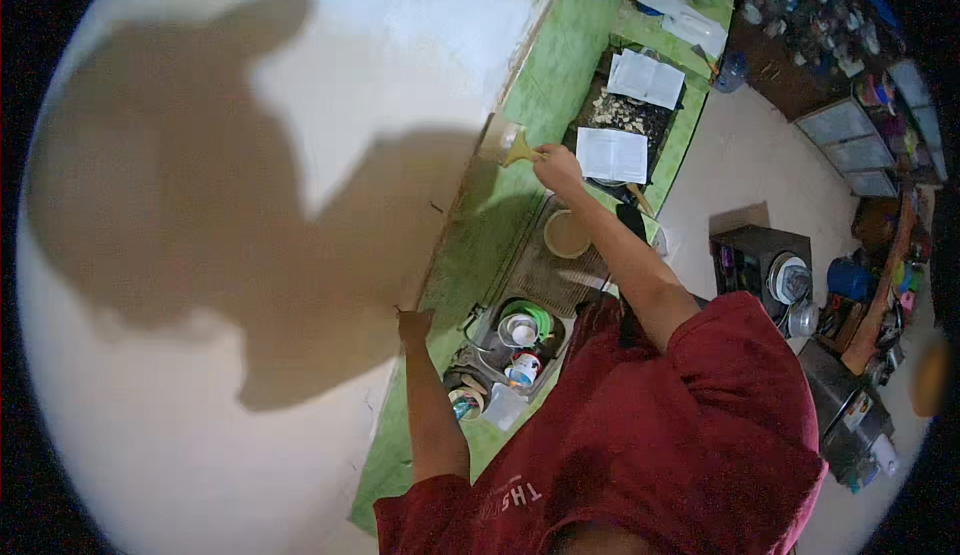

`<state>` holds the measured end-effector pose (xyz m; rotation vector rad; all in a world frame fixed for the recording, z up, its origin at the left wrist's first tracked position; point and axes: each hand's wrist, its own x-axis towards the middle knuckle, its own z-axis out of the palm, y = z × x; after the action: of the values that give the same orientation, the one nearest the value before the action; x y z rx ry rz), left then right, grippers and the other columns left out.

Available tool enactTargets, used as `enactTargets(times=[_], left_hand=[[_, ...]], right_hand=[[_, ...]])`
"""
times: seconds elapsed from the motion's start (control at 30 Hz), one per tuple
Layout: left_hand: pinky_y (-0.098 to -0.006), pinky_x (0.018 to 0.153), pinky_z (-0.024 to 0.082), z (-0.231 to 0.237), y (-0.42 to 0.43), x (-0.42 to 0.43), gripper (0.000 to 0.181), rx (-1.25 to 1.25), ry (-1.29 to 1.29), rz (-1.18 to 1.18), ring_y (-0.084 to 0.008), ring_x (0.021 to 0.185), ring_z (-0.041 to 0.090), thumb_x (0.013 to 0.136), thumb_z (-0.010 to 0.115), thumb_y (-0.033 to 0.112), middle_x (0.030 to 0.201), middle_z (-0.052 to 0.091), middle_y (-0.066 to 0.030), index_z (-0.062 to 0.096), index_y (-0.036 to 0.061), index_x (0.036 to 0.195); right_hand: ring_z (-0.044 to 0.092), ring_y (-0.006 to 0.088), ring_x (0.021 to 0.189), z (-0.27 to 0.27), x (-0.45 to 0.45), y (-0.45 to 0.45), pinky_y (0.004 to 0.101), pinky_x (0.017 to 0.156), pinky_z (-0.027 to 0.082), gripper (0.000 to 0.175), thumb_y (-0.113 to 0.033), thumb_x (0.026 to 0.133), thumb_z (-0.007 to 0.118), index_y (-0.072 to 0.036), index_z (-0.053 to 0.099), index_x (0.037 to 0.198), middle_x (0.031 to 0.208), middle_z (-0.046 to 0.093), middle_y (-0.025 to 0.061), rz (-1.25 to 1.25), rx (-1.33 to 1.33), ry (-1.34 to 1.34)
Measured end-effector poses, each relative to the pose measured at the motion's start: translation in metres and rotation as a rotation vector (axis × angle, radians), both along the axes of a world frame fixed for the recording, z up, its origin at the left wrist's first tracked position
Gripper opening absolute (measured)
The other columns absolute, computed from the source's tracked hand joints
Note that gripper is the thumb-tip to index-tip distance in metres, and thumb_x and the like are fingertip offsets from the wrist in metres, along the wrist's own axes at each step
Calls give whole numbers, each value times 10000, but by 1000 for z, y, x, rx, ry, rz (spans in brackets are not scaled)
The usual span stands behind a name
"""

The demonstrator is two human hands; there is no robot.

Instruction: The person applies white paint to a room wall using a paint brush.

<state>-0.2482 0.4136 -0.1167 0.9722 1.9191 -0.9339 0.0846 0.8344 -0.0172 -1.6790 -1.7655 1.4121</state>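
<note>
My right hand (558, 169) grips the yellow handle of a wide-bladed scraper (517, 148). Its blade lies where the green counter (559, 79) meets the pale wall (390, 52). Lower down, my left hand (415, 327) is curled close to the wall at the counter's back edge; whether its fingers hold anything is too small to tell. Below my right forearm a round tan dish (568, 234) rests on the ribbed drainboard (536, 274). Two sheets of printed paper, one farther away (646, 79) and one nearer (612, 155), cover parts of the dark stove (581, 124), which is strewn with pale flakes.
Bowls and a cup fill the sink (559, 352) beside a curved faucet (474, 330). A container (466, 403) and a translucent tub (504, 406) stand near it. Behind me are a dark cabinet (750, 244) with pots and a blue container (851, 279).
</note>
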Motion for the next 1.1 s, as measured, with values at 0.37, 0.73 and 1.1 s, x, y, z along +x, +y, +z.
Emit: enactTargets(times=[0.37, 0.73, 1.1], left_hand=[[-474, 896, 429, 13, 15, 32, 807, 292, 158, 61, -380, 1191, 407, 711, 580, 399, 1371, 276, -257, 265, 41, 1362], [-449, 784, 486, 36, 76, 94, 855, 694, 365, 489, -356, 967, 585, 669, 598, 340, 1118, 543, -252, 241, -112, 1300], [-417, 864, 460, -6, -19, 57, 739, 707, 432, 194, -320, 954, 585, 652, 632, 422, 1050, 578, -226, 388, -26, 1187]], right_hand=[[631, 235, 702, 54, -31, 8, 327, 674, 475, 320, -271, 792, 530, -33, 641, 974, 768, 655, 126, 38, 226, 119], [549, 112, 538, 57, 47, 28, 267, 493, 421, 293, -269, 806, 574, -23, 656, 942, 655, 635, 67, -47, 253, 227], [513, 119, 543, 99, -28, 4, 279, 515, 397, 282, -231, 793, 543, 12, 653, 883, 639, 615, 49, -7, 181, 447]])
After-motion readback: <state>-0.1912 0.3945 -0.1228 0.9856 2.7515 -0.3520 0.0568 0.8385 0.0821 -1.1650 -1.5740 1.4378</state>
